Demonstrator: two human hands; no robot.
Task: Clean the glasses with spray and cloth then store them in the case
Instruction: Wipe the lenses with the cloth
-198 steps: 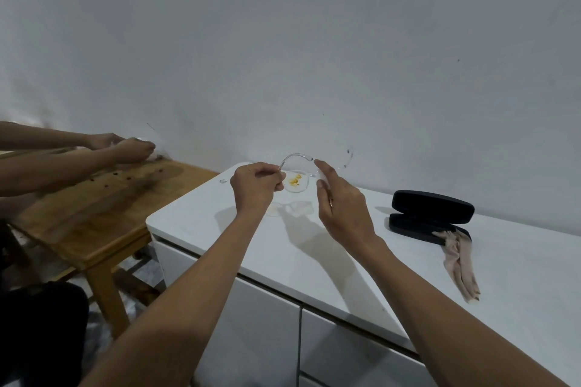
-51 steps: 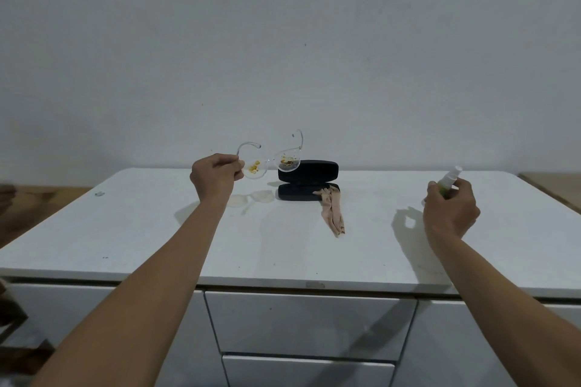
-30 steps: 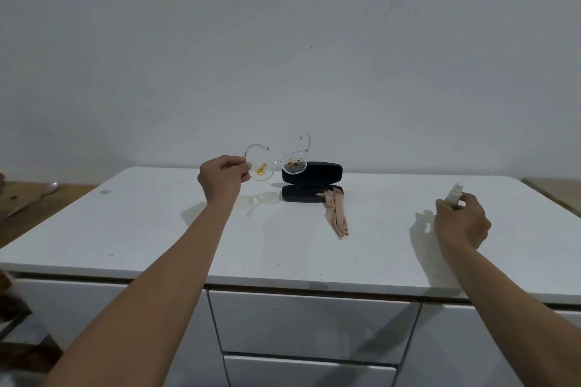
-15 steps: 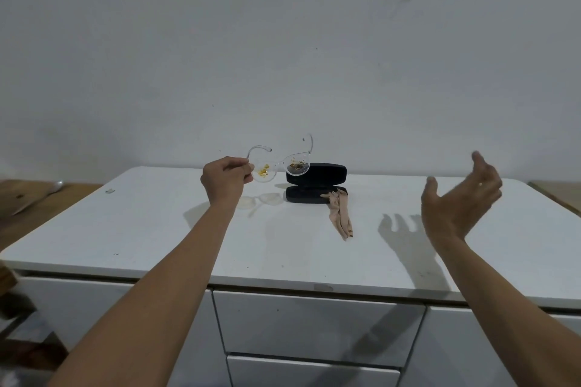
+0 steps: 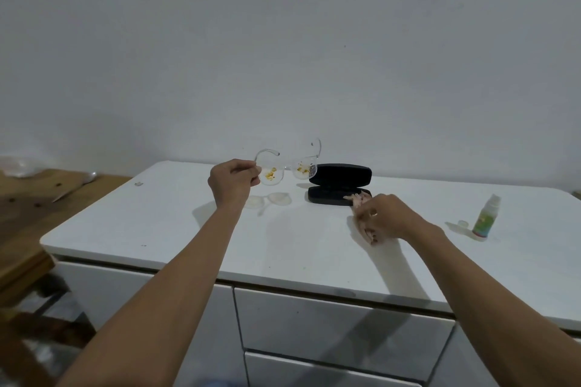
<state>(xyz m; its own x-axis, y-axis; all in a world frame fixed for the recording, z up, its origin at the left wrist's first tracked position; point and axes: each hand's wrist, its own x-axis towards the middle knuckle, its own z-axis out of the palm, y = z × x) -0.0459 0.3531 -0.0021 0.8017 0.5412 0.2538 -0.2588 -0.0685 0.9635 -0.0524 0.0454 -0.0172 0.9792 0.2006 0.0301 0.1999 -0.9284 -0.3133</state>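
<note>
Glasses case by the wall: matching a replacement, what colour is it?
Black, seen in the head view: the hard clamshell glasses case, lying open.

Single head-worn view, wide-angle, looking forward and slightly down across a white cabinet toward a bare wall. The cabinet's top fills the middle band, its drawer fronts the lower edge. Both forearms enter from the bottom, so the camera sits close behind them. A wooden table shows left of the cabinet. No second view shares the scene.
</note>
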